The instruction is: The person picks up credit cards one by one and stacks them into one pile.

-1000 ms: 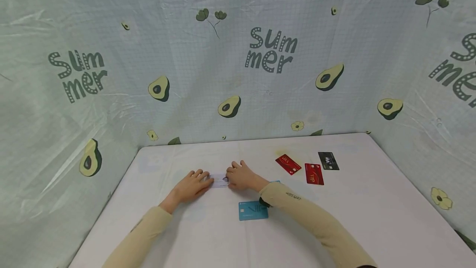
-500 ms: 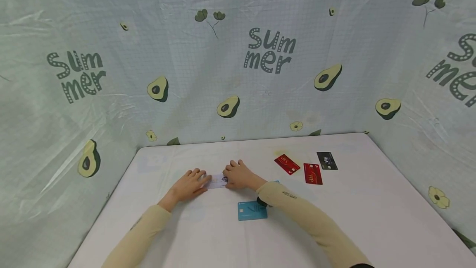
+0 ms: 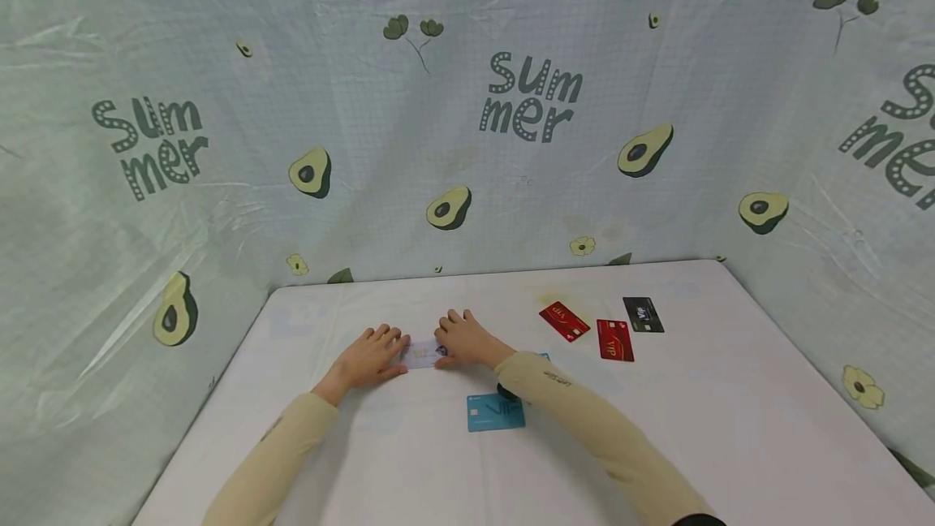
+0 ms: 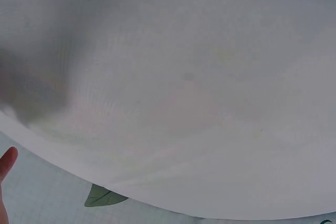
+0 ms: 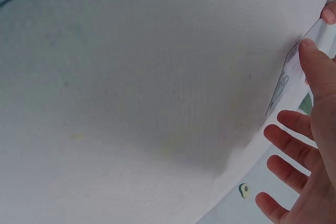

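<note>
A pale lilac ID card with a small dark picture near its right end is between the two hands, at the middle left of the white table. My left hand grips its left edge with thumb and fingers. At the right end, my right hand holds the card by its edges. The right wrist view shows the right thumb on the card's face, the other fingers spread apart. Only one fingertip shows in the left wrist view, where the card is out of sight.
A blue card lies nearer, with another blue card mostly hidden behind the right sleeve. Farther right are a tilted red VIP card, a second red VIP card and a black VIP card. A printed curtain surrounds the table.
Both hands and the card have shifted slightly to the left, and the right hand also a little away. More of the card's face shows between the hands. The other cards stay put.
</note>
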`<state>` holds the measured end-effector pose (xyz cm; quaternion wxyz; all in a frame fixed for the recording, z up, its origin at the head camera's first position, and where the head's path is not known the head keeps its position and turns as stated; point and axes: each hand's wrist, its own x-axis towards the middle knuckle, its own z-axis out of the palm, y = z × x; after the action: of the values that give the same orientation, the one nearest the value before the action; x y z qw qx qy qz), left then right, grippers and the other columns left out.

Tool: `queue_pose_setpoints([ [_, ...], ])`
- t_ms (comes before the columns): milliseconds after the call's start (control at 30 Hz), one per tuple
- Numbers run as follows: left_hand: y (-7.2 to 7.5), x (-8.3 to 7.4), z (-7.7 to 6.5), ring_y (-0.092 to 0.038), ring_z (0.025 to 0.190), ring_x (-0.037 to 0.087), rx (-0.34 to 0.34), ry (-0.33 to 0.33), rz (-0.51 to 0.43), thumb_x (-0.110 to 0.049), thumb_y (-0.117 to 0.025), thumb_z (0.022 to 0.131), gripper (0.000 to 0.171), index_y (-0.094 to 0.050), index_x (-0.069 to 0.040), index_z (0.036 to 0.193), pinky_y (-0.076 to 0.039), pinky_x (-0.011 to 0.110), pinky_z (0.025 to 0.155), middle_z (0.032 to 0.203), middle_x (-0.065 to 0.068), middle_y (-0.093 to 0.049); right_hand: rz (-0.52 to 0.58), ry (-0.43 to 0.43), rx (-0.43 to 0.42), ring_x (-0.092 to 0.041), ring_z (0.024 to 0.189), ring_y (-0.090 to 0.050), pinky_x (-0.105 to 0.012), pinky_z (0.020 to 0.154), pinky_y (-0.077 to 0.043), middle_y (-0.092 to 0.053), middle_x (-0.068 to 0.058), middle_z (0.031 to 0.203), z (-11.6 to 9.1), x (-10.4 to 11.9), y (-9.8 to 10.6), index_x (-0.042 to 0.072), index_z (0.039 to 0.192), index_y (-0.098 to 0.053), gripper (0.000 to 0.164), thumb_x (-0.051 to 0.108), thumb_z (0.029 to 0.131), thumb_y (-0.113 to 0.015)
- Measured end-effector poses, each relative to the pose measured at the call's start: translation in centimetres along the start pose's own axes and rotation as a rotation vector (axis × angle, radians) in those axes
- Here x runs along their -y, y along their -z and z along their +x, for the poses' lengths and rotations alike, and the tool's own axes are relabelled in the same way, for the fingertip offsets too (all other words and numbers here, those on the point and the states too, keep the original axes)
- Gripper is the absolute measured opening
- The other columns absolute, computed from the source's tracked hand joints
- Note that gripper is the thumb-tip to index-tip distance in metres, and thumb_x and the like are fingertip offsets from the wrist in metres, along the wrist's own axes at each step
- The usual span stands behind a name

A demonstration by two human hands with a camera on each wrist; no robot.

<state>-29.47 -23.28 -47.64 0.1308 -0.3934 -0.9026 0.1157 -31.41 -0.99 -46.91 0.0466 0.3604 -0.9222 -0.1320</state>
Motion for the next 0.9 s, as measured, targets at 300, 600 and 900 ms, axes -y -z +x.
queue_pose_setpoints([
  [300, -0.14, 0.22, 0.06, -0.046, 0.101, 0.023, 0.017, 0.019, -0.036, -0.049, -0.05, 0.085, 0.047, -0.053, -0.014, 0.116, -0.04, 0.039, 0.077, 0.11, 0.007, -0.052, 0.017, -0.011, 0.015, -0.014, 0.104, -0.041, -0.034, 0.086, -0.036, -0.052, 0.001, 0.114, 0.37, -0.03, -0.47, 0.017, 0.117, -0.052, 0.058, 0.061, 0.079, -0.048],
  [600, 0.16, 0.25, 0.22, -0.045, 0.104, 0.025, 0.038, 0.021, -0.075, -0.048, -0.05, 0.085, 0.046, -0.052, -0.014, 0.116, -0.04, 0.041, 0.08, 0.113, 0.008, -0.05, 0.104, -0.045, 0.064, -0.016, 0.106, -0.04, -0.037, 0.089, -0.036, -0.05, -0.001, 0.114, 0.68, 0.08, -0.2, 0.015, 0.118, -0.05, 0.059, 0.058, 0.078, -0.052],
  [900, -0.18, 0.26, 0.04, -0.046, 0.102, 0.025, 0.014, 0.008, -0.07, -0.046, -0.052, 0.084, 0.048, -0.052, -0.013, 0.119, -0.04, 0.04, 0.078, 0.113, 0.008, -0.051, 0.16, -0.059, 0.117, -0.017, 0.105, -0.039, -0.039, 0.09, -0.036, -0.048, -0.003, 0.116, 0.78, 0.1, 0.36, 0.015, 0.117, -0.048, 0.057, 0.056, 0.078, -0.055],
])
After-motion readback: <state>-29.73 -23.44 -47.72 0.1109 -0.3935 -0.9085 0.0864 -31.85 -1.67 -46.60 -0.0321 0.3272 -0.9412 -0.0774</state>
